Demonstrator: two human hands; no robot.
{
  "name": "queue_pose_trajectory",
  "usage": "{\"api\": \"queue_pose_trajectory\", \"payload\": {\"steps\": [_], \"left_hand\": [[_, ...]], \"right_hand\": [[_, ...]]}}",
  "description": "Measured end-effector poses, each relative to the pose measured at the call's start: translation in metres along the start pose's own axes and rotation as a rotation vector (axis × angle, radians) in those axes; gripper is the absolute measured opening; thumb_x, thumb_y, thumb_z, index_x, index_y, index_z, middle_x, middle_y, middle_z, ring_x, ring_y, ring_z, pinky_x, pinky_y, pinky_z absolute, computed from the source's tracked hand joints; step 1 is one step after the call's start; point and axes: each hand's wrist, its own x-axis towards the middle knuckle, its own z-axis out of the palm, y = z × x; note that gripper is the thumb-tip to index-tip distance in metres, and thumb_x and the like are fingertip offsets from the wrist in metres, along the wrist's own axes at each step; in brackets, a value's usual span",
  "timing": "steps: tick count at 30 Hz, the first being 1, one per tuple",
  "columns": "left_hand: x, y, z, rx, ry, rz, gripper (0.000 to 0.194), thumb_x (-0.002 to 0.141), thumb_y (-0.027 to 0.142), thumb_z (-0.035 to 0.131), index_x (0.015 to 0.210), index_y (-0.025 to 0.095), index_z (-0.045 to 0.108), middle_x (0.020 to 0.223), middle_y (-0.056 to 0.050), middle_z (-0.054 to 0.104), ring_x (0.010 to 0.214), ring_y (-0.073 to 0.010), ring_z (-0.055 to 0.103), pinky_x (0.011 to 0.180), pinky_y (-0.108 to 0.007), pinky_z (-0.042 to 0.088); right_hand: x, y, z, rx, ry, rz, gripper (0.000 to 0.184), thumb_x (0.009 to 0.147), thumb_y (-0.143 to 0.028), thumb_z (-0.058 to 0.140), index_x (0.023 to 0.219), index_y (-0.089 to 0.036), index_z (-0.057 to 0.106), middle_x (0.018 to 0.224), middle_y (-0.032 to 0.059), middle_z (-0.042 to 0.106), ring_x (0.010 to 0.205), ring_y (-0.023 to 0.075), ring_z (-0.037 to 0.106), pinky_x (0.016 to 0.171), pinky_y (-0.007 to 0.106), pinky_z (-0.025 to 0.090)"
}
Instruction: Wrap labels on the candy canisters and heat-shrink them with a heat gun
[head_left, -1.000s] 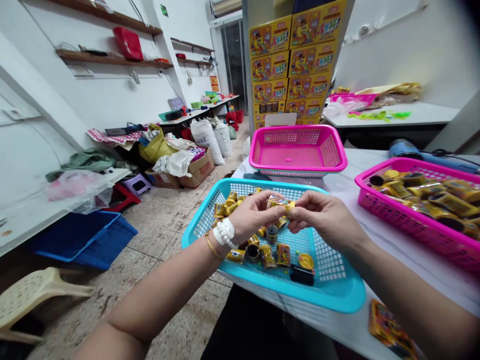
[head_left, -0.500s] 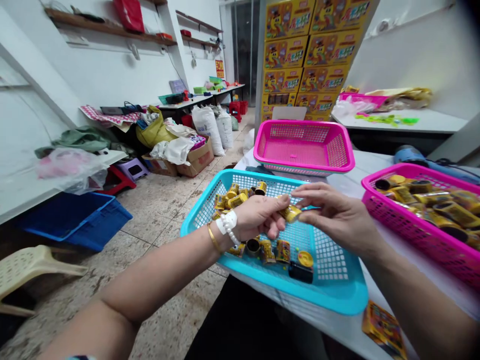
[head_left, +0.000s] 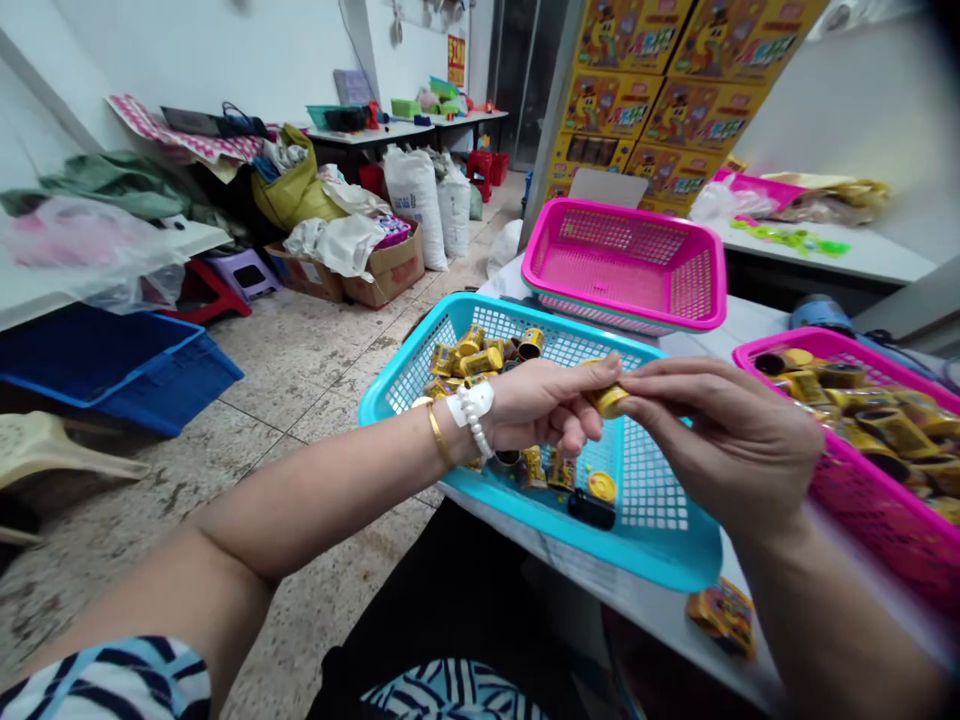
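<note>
My left hand (head_left: 544, 405) and my right hand (head_left: 720, 435) meet above a turquoise basket (head_left: 652, 540). Both pinch one small yellow toy piece (head_left: 609, 399) between their fingertips. My left wrist wears a white bead bracelet and a gold bangle. Several small yellow-wrapped cylinders (head_left: 469, 358) lie heaped in the basket's far left corner. More cylinders, a yellow cap (head_left: 601, 487) and a black piece (head_left: 590, 508) lie under my hands.
An empty pink basket (head_left: 626, 265) stands behind the turquoise one. A second pink basket (head_left: 862, 410) at the right holds several yellow cylinders. A yellow packet (head_left: 721, 612) lies on the table's near edge. Stacked yellow cartons (head_left: 660, 90) rise behind; a blue crate (head_left: 112, 365) sits on the floor at left.
My hands have shifted right and nearer with the yellow piece still between them. My head has tilted down, so the shelves have left the view.
</note>
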Motion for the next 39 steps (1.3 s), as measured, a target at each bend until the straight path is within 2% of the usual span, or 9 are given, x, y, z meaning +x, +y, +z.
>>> {"api": "queue_pose_trajectory", "payload": {"steps": [7, 12, 15, 18, 24, 26, 32, 36, 39], "left_hand": [[0.0, 0.003, -0.001, 0.14, 0.086, -0.005, 0.058, 0.088, 0.065, 0.054, 0.066, 0.012, 0.06, 0.047, -0.001, 0.058, 0.035, -0.0077, 0.051, 0.039, -0.019, 0.036], [-0.01, 0.017, -0.01, -0.023, 0.481, 0.448, 0.03, 0.087, 0.042, 0.069, 0.083, 0.014, 0.06, 0.072, -0.002, 0.069, 0.045, -0.0057, 0.057, 0.045, -0.019, 0.04], [-0.014, 0.023, -0.015, -0.239, 0.593, 0.6, 0.019, 0.091, 0.029, 0.064, 0.082, 0.014, 0.058, 0.068, 0.002, 0.064, 0.044, -0.0019, 0.05, 0.045, -0.016, 0.038], [-0.014, 0.024, -0.015, -0.3, 0.565, 0.619, 0.018, 0.089, 0.025, 0.064, 0.077, 0.014, 0.058, 0.062, 0.004, 0.059, 0.042, -0.0011, 0.046, 0.044, -0.014, 0.036], [-0.015, 0.022, -0.014, -0.233, 0.469, 0.614, 0.017, 0.086, 0.024, 0.068, 0.077, 0.013, 0.059, 0.057, 0.005, 0.056, 0.041, -0.001, 0.044, 0.042, -0.014, 0.034], [-0.015, 0.022, -0.014, -0.2, 0.461, 0.617, 0.016, 0.087, 0.023, 0.067, 0.076, 0.013, 0.059, 0.057, 0.005, 0.055, 0.041, -0.0012, 0.044, 0.042, -0.014, 0.034], [-0.014, 0.018, -0.01, -0.048, 0.481, 0.614, 0.017, 0.09, 0.023, 0.063, 0.076, 0.015, 0.058, 0.056, 0.006, 0.056, 0.04, -0.0017, 0.045, 0.042, -0.015, 0.034], [-0.009, 0.018, -0.011, 0.032, 0.499, 0.655, 0.019, 0.086, 0.026, 0.069, 0.074, 0.016, 0.058, 0.057, 0.005, 0.058, 0.041, -0.0023, 0.046, 0.042, -0.016, 0.034], [-0.013, 0.016, -0.007, 0.071, 0.528, 0.698, 0.019, 0.086, 0.027, 0.069, 0.073, 0.017, 0.059, 0.057, 0.004, 0.058, 0.041, -0.0031, 0.046, 0.043, -0.016, 0.034]], "right_hand": [[0.005, 0.003, -0.006, 0.042, -0.039, 0.057, 0.021, 0.081, -0.022, 0.076, 0.096, -0.035, 0.077, 0.1, 0.0016, 0.072, 0.089, 0.0218, 0.069, 0.074, 0.037, 0.057], [0.012, 0.013, -0.039, -0.097, -0.262, 0.108, 0.01, 0.078, -0.031, 0.078, 0.088, -0.031, 0.079, 0.086, 0.0022, 0.076, 0.075, 0.0203, 0.07, 0.063, 0.032, 0.057], [0.023, 0.02, -0.052, -0.116, -0.201, 0.251, 0.011, 0.079, -0.034, 0.077, 0.084, -0.025, 0.079, 0.072, 0.0032, 0.075, 0.058, 0.0159, 0.067, 0.052, 0.027, 0.054], [0.046, 0.032, -0.04, -0.162, -0.229, 0.327, 0.021, 0.084, -0.038, 0.07, 0.084, -0.019, 0.078, 0.066, 0.0055, 0.073, 0.052, 0.0145, 0.065, 0.05, 0.026, 0.052], [0.08, 0.069, 0.034, -0.644, -0.993, 0.103, 0.031, 0.08, -0.033, 0.069, 0.109, -0.025, 0.074, 0.092, 0.0061, 0.076, 0.076, 0.0216, 0.068, 0.066, 0.033, 0.047], [0.08, 0.078, 0.048, -0.673, -1.143, 0.055, 0.031, 0.08, -0.034, 0.067, 0.109, -0.023, 0.072, 0.091, 0.0063, 0.075, 0.079, 0.0222, 0.067, 0.067, 0.032, 0.045], [0.071, 0.086, 0.03, -0.613, -1.143, 0.129, 0.03, 0.078, -0.026, 0.063, 0.106, -0.024, 0.073, 0.089, 0.0027, 0.073, 0.076, 0.0178, 0.065, 0.066, 0.028, 0.044], [0.055, 0.082, 0.021, -0.676, -1.171, 0.099, 0.042, 0.075, -0.026, 0.066, 0.117, -0.023, 0.07, 0.098, 0.0059, 0.075, 0.088, 0.0221, 0.067, 0.073, 0.03, 0.046], [0.046, 0.072, 0.027, -0.683, -1.098, 0.111, 0.046, 0.08, -0.029, 0.062, 0.125, -0.019, 0.066, 0.109, 0.0105, 0.073, 0.099, 0.0245, 0.066, 0.08, 0.033, 0.047]]}}
